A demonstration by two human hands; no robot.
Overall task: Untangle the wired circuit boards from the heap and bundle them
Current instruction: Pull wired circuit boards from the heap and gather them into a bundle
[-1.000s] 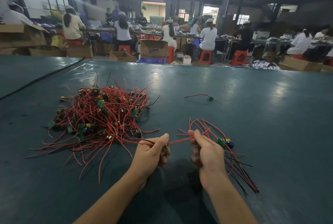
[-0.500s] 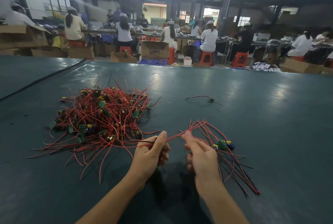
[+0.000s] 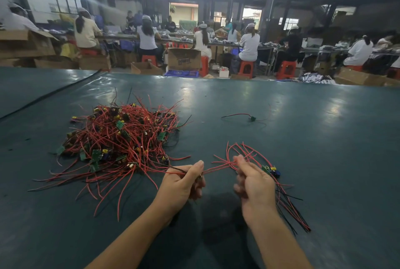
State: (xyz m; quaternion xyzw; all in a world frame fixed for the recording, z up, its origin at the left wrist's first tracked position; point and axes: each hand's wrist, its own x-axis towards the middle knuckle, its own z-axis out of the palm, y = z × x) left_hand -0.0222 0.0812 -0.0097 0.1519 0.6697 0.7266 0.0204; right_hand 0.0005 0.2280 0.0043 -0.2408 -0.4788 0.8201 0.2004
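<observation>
A heap of small green circuit boards with tangled red and black wires [image 3: 116, 138] lies on the dark green table [image 3: 324, 160], left of centre. My left hand [image 3: 184, 182] grips a wired board pulled out of the heap's near edge; its red wires run back toward the heap. My right hand [image 3: 253, 182] pinches red wires that stretch across from my left hand. Under and behind my right hand lies a small bundle of boards [image 3: 270, 170], its wires trailing toward the lower right.
One loose wired board [image 3: 251, 118] lies alone further back on the table. A black cable [image 3: 49, 94] crosses the table's far left. Beyond the far edge, people sit on red stools at benches among cardboard boxes [image 3: 184, 58].
My right hand has moved slightly left and forward, drawing the red wires between both hands tighter. My left hand stays put, holding its board.
</observation>
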